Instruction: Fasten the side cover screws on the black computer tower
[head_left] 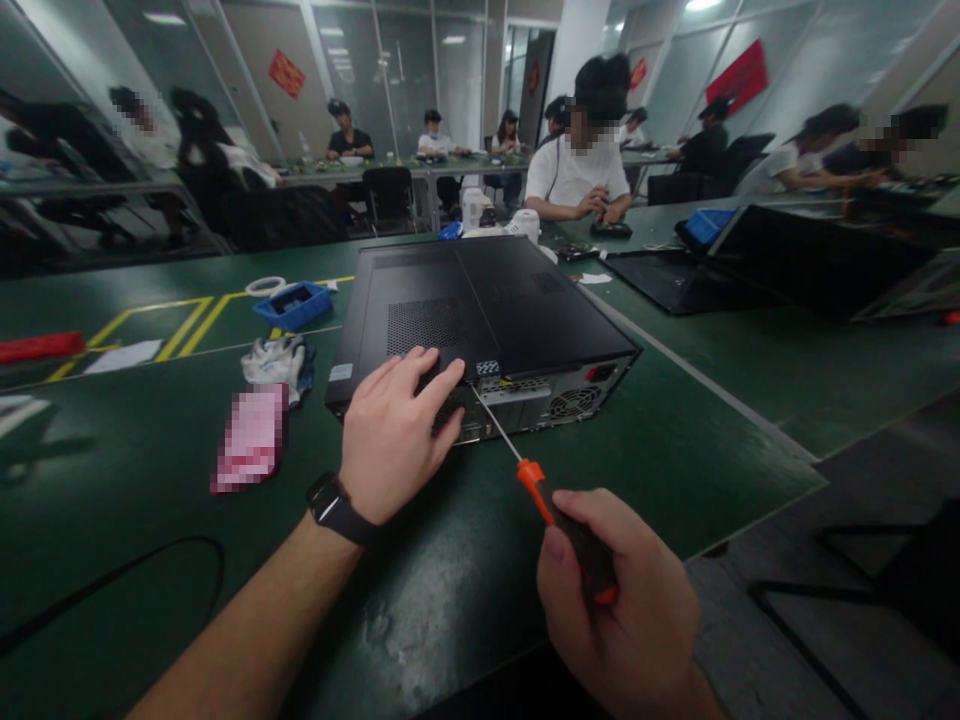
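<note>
A black desktop computer case lies flat on the green table, its rear panel with a fan grille turned towards me. My left hand rests with fingers spread on the near edge of the case's top. In my right hand is a screwdriver with an orange and dark handle, the fingers wrapped round it. Its thin metal shaft points away from me, and the tip meets the rear upper edge of the case, close to my left index finger. Whatever lies right at the tip is too small to make out.
Left of the case are a blue bin, gloves, a pink item and a black cable. To the right lies a black panel near another opened case. Across the table sits a person; several others work behind.
</note>
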